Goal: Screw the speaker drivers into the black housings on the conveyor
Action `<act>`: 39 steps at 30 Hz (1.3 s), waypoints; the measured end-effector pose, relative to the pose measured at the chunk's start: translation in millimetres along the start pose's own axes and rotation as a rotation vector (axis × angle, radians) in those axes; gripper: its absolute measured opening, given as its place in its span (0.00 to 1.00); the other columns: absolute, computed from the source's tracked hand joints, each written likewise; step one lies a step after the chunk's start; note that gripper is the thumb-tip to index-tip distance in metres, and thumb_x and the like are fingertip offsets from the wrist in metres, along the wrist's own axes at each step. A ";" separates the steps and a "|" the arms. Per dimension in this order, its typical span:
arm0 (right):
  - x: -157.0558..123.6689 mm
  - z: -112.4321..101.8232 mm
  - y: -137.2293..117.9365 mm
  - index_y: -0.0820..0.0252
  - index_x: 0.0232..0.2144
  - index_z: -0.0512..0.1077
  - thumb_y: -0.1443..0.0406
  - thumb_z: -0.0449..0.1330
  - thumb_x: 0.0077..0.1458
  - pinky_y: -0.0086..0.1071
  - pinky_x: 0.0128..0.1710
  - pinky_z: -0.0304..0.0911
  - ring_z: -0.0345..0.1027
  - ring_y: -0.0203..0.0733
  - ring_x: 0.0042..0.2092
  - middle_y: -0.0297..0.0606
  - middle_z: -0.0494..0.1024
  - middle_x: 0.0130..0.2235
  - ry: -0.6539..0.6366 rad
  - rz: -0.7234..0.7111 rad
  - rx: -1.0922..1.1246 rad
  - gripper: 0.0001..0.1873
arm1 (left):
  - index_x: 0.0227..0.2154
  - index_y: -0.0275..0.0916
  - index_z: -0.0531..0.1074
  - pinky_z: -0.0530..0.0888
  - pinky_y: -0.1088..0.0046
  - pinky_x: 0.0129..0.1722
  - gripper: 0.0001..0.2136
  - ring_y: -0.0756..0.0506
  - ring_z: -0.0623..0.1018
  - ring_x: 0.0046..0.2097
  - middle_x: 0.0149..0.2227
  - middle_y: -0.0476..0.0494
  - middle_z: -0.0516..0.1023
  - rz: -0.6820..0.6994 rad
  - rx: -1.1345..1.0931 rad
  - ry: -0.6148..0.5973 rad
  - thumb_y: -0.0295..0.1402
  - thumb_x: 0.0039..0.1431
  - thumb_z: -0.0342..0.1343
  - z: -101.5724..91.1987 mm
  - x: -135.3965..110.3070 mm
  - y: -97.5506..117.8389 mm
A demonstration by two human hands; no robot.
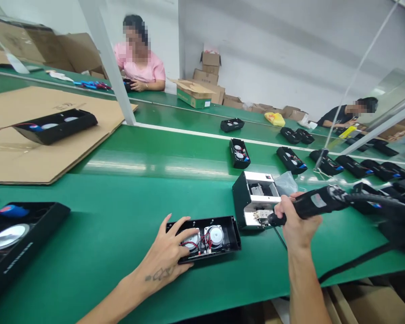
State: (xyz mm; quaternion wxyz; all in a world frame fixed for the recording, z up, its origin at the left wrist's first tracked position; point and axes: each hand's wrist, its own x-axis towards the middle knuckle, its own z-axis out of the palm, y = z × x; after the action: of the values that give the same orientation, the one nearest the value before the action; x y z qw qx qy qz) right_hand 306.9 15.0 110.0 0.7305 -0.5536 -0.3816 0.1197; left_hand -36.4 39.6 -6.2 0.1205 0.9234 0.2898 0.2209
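Observation:
An open black speaker housing [219,238] with two round silver drivers and red wires lies on the green belt in front of me. My left hand [170,254] rests on its left end, fingers spread over the edge and one driver. My right hand [295,220] is closed round a black electric screwdriver [319,202], whose tip points left at the black and white screw feeder box [253,198] beside the housing. A black cable runs from the screwdriver off to the right.
Another open housing [16,238] lies at the near left, one more on a cardboard sheet [54,148] beyond. Several housings line the belt to the right. Two people sit across the belt, with cardboard boxes [195,92] behind.

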 end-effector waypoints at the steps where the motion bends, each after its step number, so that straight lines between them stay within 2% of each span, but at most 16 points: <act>1: -4.4 -0.1 -3.3 0.58 0.38 0.71 0.60 0.76 0.51 0.32 0.22 0.61 0.64 0.34 0.18 0.23 0.71 0.22 -0.049 0.032 -0.001 0.19 | 0.29 0.47 0.83 0.37 0.39 0.74 0.12 0.30 0.68 0.69 0.60 0.55 0.81 -0.004 -0.007 -0.002 0.46 0.52 0.77 0.0 -0.1 0.1; 5: -43.0 10.3 -27.4 0.56 0.44 0.73 0.64 0.72 0.57 0.31 0.21 0.58 0.62 0.32 0.18 0.22 0.69 0.22 -0.245 0.136 0.161 0.15 | 0.29 0.47 0.83 0.40 0.39 0.73 0.11 0.29 0.68 0.69 0.59 0.54 0.82 -0.013 -0.026 -0.025 0.44 0.51 0.77 -1.8 -0.1 3.1; 9: -96.9 40.9 -50.9 0.51 0.49 0.71 0.67 0.63 0.65 0.30 0.21 0.58 0.59 0.31 0.19 0.22 0.66 0.22 -0.358 0.120 0.428 0.11 | 0.31 0.46 0.84 0.46 0.38 0.71 0.10 0.29 0.66 0.69 0.59 0.52 0.81 -0.016 -0.020 -0.073 0.44 0.54 0.75 -5.1 -0.2 6.8; 12: -126.5 66.1 -56.4 0.49 0.50 0.69 0.68 0.59 0.68 0.30 0.23 0.60 0.60 0.32 0.20 0.22 0.66 0.23 -0.456 0.113 0.517 0.11 | 0.32 0.47 0.84 0.49 0.38 0.71 0.09 0.29 0.66 0.70 0.59 0.51 0.81 -0.026 -0.013 -0.087 0.44 0.57 0.73 -6.8 -0.8 8.5; 15: -140.6 83.8 -51.3 0.47 0.51 0.68 0.68 0.58 0.70 0.31 0.24 0.62 0.62 0.32 0.21 0.22 0.68 0.24 -0.568 0.124 0.516 0.11 | 0.34 0.47 0.84 0.50 0.37 0.70 0.09 0.29 0.65 0.70 0.59 0.51 0.81 -0.025 -0.007 -0.091 0.44 0.60 0.72 -7.6 -1.5 9.6; 23: -149.0 99.2 -37.4 0.48 0.50 0.66 0.67 0.60 0.70 0.30 0.22 0.60 0.61 0.32 0.20 0.22 0.69 0.26 -0.613 0.174 0.449 0.10 | 0.41 0.50 0.85 0.51 0.36 0.70 0.09 0.29 0.63 0.71 0.60 0.50 0.80 -0.038 -0.018 -0.116 0.45 0.61 0.70 -9.6 -0.3 11.0; 28: -144.9 97.3 -42.1 0.48 0.49 0.67 0.68 0.59 0.70 0.30 0.23 0.61 0.62 0.32 0.20 0.22 0.69 0.26 -0.622 0.147 0.457 0.10 | 0.37 0.48 0.85 0.52 0.37 0.70 0.08 0.30 0.64 0.71 0.59 0.50 0.81 -0.036 -0.018 -0.107 0.44 0.60 0.71 -9.4 -0.9 10.7; 32: -131.9 88.2 -54.4 0.49 0.50 0.70 0.67 0.59 0.68 0.30 0.22 0.59 0.58 0.31 0.18 0.22 0.65 0.23 -0.515 0.152 0.517 0.10 | 0.34 0.46 0.84 0.51 0.36 0.71 0.09 0.29 0.66 0.70 0.59 0.50 0.81 -0.019 -0.019 -0.086 0.45 0.59 0.72 -7.2 -1.4 9.1; 35: -121.9 78.8 -61.5 0.51 0.49 0.71 0.67 0.58 0.66 0.31 0.22 0.59 0.55 0.31 0.18 0.22 0.64 0.23 -0.411 0.172 0.529 0.10 | 0.34 0.45 0.84 0.47 0.32 0.73 0.11 0.28 0.65 0.72 0.59 0.49 0.81 -0.002 -0.023 -0.103 0.45 0.58 0.73 -9.3 -0.3 9.0; 39: -115.5 70.0 -64.5 0.52 0.48 0.72 0.68 0.55 0.65 0.31 0.21 0.56 0.54 0.31 0.17 0.23 0.63 0.22 -0.327 0.174 0.557 0.11 | 0.33 0.42 0.84 0.37 0.23 0.72 0.20 0.22 0.60 0.75 0.60 0.43 0.81 -0.006 -0.066 -0.108 0.56 0.57 0.71 -18.7 0.2 9.7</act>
State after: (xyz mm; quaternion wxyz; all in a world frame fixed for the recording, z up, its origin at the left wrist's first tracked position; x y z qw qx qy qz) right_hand 164.0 -26.9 125.7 0.7698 -0.3369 -0.3974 0.3686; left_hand -40.5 33.7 13.6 0.1669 0.9287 0.2783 0.1796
